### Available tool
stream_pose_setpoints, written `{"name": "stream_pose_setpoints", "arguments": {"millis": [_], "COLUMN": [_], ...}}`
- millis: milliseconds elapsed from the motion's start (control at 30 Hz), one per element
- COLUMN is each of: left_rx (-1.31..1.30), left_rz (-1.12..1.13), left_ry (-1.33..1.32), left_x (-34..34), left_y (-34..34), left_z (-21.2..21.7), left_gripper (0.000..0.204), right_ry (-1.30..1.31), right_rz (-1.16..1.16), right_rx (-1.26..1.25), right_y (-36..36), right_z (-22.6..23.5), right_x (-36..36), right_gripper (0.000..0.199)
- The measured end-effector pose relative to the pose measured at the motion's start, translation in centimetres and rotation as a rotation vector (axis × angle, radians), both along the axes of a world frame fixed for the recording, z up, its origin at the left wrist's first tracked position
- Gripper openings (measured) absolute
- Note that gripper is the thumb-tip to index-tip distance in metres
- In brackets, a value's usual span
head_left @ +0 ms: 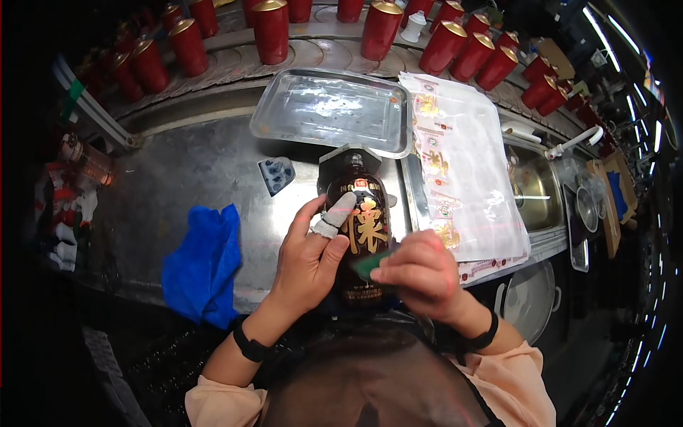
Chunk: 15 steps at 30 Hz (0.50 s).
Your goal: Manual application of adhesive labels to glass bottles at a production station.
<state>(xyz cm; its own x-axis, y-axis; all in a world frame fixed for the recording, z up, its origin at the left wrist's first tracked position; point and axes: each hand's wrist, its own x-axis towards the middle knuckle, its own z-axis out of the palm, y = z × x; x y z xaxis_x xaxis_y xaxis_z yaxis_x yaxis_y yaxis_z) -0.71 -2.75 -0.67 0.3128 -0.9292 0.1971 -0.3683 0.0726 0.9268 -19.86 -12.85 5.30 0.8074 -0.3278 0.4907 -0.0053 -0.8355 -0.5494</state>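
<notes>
A dark brown bottle (370,188) with gold lettering lies with its neck away from me, against a grey block-like support (331,162). My left hand (309,260) is closed against the bottle's left side, holding it. One of its fingers wears a whitish cloth cover (334,215) and presses on the bottle's front. Pinched in my right hand (423,274) is a small flat green scraper (370,265), held over the lower right part of the lettering. That hand is slightly blurred, and I cannot tell whether the scraper touches the bottle.
A metal tray (331,107) stands behind the bottle. Printed transfer sheets (469,185) lie right of it, beside a sink (533,185). A blue cloth (203,263) and a small blue-patterned piece (276,175) lie left. Several red jars (270,35) line the conveyor at the back.
</notes>
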Motion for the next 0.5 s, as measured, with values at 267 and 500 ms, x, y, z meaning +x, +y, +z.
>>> {"name": "stream_pose_setpoints", "arguments": {"millis": [267,500], "left_rx": [-0.025,-0.183], "left_rz": [0.036,0.146], "left_ry": [-0.02,0.081], "left_x": [1.6,4.9], "left_y": [0.1,-7.1], "left_z": [0.1,3.7], "left_gripper": [0.039,0.026], "right_ry": [-0.142,-0.185], "right_rz": [-0.665,-0.71], "right_rx": [1.017,0.831], "right_y": [-0.6,-3.8], "right_z": [-4.2,-4.1], "right_x": [-1.9,-0.4], "right_gripper": [0.02,0.019]}}
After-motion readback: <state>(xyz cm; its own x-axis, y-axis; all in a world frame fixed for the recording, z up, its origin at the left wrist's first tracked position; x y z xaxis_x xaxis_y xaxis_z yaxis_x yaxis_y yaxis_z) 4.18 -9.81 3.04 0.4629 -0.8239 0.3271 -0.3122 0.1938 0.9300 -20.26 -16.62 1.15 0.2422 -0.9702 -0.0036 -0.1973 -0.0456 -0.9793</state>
